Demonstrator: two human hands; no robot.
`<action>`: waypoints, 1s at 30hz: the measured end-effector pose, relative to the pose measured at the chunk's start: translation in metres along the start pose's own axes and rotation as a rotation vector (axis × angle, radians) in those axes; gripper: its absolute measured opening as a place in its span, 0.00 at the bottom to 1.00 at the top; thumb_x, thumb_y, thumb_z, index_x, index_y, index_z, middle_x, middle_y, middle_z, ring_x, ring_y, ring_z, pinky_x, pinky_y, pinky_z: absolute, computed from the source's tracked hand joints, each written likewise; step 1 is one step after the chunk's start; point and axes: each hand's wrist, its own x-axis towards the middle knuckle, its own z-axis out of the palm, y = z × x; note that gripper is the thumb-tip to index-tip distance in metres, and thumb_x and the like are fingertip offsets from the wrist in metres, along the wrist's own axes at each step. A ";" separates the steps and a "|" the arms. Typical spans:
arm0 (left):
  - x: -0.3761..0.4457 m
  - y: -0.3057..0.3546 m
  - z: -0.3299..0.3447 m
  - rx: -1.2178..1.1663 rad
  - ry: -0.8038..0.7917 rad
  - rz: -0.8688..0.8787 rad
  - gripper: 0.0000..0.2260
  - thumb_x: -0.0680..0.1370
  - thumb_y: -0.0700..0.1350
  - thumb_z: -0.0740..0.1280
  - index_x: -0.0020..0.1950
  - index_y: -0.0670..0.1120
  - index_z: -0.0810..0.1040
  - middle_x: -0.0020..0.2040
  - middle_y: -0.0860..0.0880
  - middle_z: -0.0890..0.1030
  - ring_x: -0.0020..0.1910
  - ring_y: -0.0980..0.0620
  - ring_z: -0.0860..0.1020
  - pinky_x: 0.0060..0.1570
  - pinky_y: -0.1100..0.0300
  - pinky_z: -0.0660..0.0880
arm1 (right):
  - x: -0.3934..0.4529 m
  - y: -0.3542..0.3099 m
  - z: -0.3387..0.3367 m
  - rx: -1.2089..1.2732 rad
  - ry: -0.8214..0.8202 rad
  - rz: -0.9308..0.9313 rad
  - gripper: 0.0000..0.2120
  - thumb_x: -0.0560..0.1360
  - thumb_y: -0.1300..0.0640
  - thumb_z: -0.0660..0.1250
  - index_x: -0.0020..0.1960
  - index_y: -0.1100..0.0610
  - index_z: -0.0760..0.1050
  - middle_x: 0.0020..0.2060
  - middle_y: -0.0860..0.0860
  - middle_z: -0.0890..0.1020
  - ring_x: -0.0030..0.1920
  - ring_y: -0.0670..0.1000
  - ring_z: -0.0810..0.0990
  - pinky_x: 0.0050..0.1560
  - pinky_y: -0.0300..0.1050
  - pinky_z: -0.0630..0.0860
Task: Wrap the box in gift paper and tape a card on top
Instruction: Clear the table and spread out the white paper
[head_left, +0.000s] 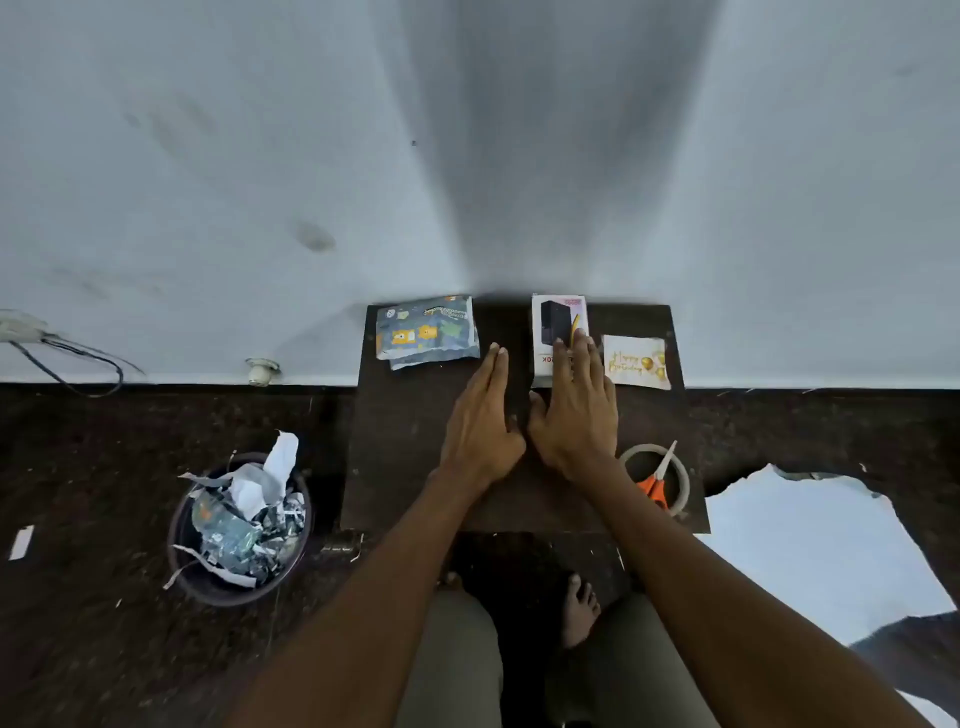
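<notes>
Looking down from the head camera, both hands lie flat with straight fingers: the left hand on the bare bench, the right hand reaching onto the unwrapped box at the far edge. Folded gift paper sits well left, so dragging it over could crease it or nudge the box. The card reads "Happy Birthday"; the box's lettering is partly hidden.

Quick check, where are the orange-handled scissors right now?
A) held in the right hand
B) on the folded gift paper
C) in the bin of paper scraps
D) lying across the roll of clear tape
D: the orange-handled scissors lie across the roll of clear tape on the dark board, near the right wrist; neither hand holds them.
</notes>
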 end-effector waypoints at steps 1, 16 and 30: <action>0.000 -0.005 0.008 0.011 -0.012 -0.001 0.40 0.73 0.36 0.67 0.83 0.41 0.52 0.83 0.46 0.53 0.82 0.51 0.53 0.78 0.61 0.53 | 0.000 0.003 0.010 -0.019 0.046 -0.015 0.37 0.81 0.47 0.60 0.83 0.57 0.49 0.83 0.57 0.45 0.83 0.55 0.42 0.80 0.55 0.50; -0.034 -0.038 0.030 0.070 0.040 0.026 0.27 0.74 0.38 0.70 0.74 0.42 0.74 0.78 0.44 0.67 0.77 0.46 0.65 0.77 0.54 0.60 | -0.027 0.000 0.048 -0.051 0.332 -0.051 0.39 0.74 0.51 0.67 0.80 0.61 0.55 0.81 0.62 0.52 0.82 0.61 0.50 0.79 0.56 0.53; -0.050 -0.112 -0.021 -0.370 0.173 -0.219 0.28 0.73 0.28 0.70 0.73 0.39 0.73 0.71 0.46 0.74 0.69 0.50 0.74 0.60 0.69 0.71 | 0.024 -0.110 0.053 -0.198 0.185 -0.360 0.33 0.70 0.61 0.70 0.73 0.56 0.66 0.71 0.57 0.70 0.70 0.59 0.68 0.64 0.52 0.69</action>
